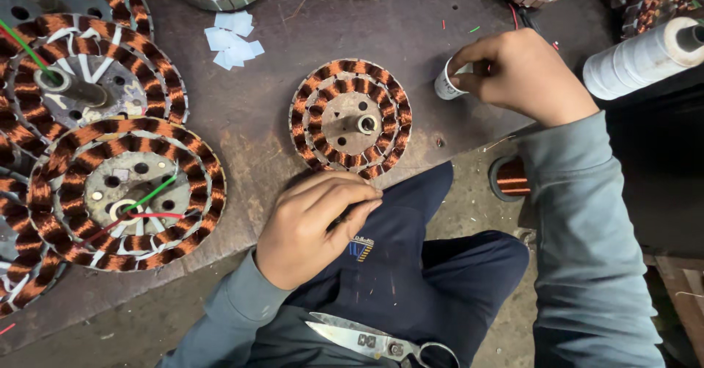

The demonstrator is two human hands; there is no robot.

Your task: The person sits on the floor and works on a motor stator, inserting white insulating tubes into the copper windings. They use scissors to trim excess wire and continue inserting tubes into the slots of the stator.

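A round copper-wound stator (pixel 350 117) lies on the dark workbench (pixel 411 38) in front of me. My left hand (pixel 312 225) rests at the bench's near edge just below the stator, fingers pinched together; whether it grips a thin wire I cannot tell. My right hand (pixel 517 74) is to the stator's right, fingers closed on a small white roll of tape (pixel 447 83) standing on the bench.
Two larger wound stators (pixel 125 192) (pixel 88 74) with red and green leads lie at left. White paper slips (pixel 231 38) sit behind. A big white thread spool (pixel 642 56) is at right, a copper coil (pixel 510 177) below the bench, scissors (pixel 374 339) on my lap.
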